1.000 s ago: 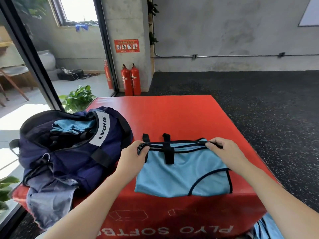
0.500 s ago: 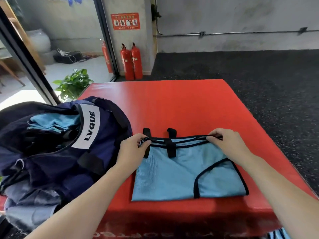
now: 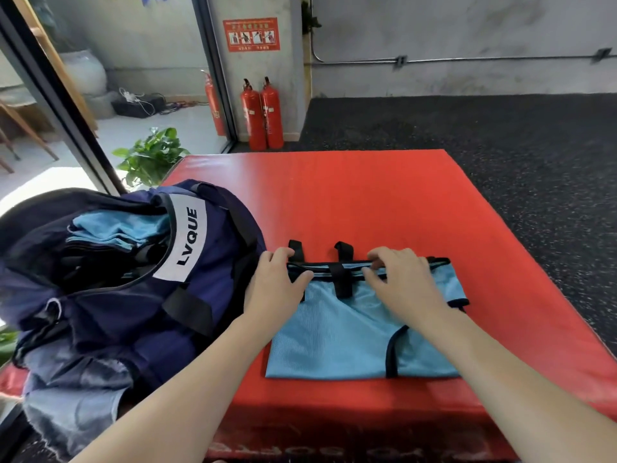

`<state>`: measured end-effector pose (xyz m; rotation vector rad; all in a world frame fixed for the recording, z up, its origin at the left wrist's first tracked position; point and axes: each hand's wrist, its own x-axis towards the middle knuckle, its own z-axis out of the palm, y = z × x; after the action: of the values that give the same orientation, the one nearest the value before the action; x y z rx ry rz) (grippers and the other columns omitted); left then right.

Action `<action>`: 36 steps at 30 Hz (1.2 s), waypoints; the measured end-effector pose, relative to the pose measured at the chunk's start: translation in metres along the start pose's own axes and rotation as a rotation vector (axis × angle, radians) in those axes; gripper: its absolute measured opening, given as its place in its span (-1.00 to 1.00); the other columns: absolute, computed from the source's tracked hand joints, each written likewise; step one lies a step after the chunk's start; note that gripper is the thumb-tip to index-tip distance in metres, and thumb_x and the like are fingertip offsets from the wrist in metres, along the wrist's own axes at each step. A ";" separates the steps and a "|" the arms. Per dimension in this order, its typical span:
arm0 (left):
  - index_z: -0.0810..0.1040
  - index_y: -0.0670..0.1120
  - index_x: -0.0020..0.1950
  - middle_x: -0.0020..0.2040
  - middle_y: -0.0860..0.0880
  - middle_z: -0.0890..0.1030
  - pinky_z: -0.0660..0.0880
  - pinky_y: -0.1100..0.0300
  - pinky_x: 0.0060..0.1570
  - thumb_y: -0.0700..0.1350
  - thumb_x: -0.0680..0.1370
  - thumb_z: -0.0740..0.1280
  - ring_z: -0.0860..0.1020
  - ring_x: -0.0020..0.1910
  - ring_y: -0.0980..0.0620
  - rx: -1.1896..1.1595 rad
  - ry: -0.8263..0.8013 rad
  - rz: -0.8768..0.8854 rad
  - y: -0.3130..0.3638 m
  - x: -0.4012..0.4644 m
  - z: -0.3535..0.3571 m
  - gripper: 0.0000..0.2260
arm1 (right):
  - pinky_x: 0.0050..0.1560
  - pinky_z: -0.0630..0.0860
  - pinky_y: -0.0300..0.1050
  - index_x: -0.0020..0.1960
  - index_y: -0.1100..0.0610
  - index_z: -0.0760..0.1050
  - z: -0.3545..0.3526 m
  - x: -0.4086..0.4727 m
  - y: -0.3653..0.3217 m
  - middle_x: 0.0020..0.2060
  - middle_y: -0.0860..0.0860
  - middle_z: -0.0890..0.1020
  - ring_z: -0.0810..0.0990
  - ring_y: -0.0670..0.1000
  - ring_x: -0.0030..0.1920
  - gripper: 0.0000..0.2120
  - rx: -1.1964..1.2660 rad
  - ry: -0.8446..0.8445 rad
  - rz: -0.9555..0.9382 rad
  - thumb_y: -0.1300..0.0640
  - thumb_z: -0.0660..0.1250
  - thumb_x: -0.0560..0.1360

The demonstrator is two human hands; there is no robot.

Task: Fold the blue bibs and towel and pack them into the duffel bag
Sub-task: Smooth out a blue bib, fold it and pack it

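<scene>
Head cam looking down at my two bare hands over a red box (image 3: 367,202), so here's what I've got. Blue bib (image 3: 350,335) with black trim is lying flat on the box at about 6 o'clock in the shot, folded into a rough rectangle, with two black strap ends poking out past its far edge. My left hand (image 3: 272,284) is on the bib's far left corner, fingers curled over the edge and thumb underneath, pinching the trim. My right hand (image 3: 399,282) is on the same far edge more toward the middle, fingers bent down onto the black trim, thumb tucked in; looks like a pinch too, though the palm hides part of it. Duffel (image 3: 133,295) sits at 9 o'clock, navy, touching my left wrist side, just beside the bib. Its top is open and there's more folded blue cloth (image 3: 117,228) sitting inside, toward the far end, next to a white LVQUE label (image 3: 185,242). Some grey-blue fabric (image 3: 73,396) hangs off the box's near left corner under the bag. Up at 12 o'clock two red extinguishers (image 3: 262,115) stand against a concrete pillar, and a leafy plant (image 3: 150,158) is at 10 o'clock by the glass.
</scene>
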<state>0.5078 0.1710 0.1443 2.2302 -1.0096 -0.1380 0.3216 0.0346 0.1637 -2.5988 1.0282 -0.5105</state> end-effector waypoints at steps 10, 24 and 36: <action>0.49 0.06 0.36 0.18 0.12 0.54 0.46 0.44 -0.08 0.00 0.54 0.44 0.59 -0.07 0.22 -0.346 0.042 0.013 0.014 -0.003 -0.007 -0.60 | 0.02 0.42 -0.33 0.40 -0.07 0.39 0.013 0.008 -0.032 0.00 -0.26 0.55 0.55 -0.21 0.03 -0.52 0.453 -0.152 0.152 -0.21 0.35 0.55; 0.59 0.04 0.16 0.26 0.12 0.49 0.45 0.01 0.28 -0.09 0.54 0.42 0.52 0.16 0.01 0.006 -0.177 0.215 0.006 0.015 0.012 -0.80 | 0.39 0.33 0.10 0.41 -0.08 0.43 0.001 0.025 0.027 0.32 -0.11 0.55 0.47 -0.02 0.36 -0.40 0.041 -0.307 -0.017 0.28 0.31 0.41; 0.68 0.05 -0.16 -0.15 0.16 0.55 0.51 0.00 0.01 0.05 0.56 0.41 0.50 -0.06 0.08 0.020 -0.069 0.204 -0.001 0.039 0.013 -0.85 | 0.31 0.44 0.11 0.04 -0.17 0.66 -0.019 0.030 0.095 0.05 -0.21 0.65 0.56 -0.07 0.18 -0.90 0.131 -0.149 0.082 -0.04 0.40 0.56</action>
<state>0.5308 0.1365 0.1404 2.1374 -1.2740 -0.1153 0.2777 -0.0561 0.1489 -2.4276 1.0118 -0.3458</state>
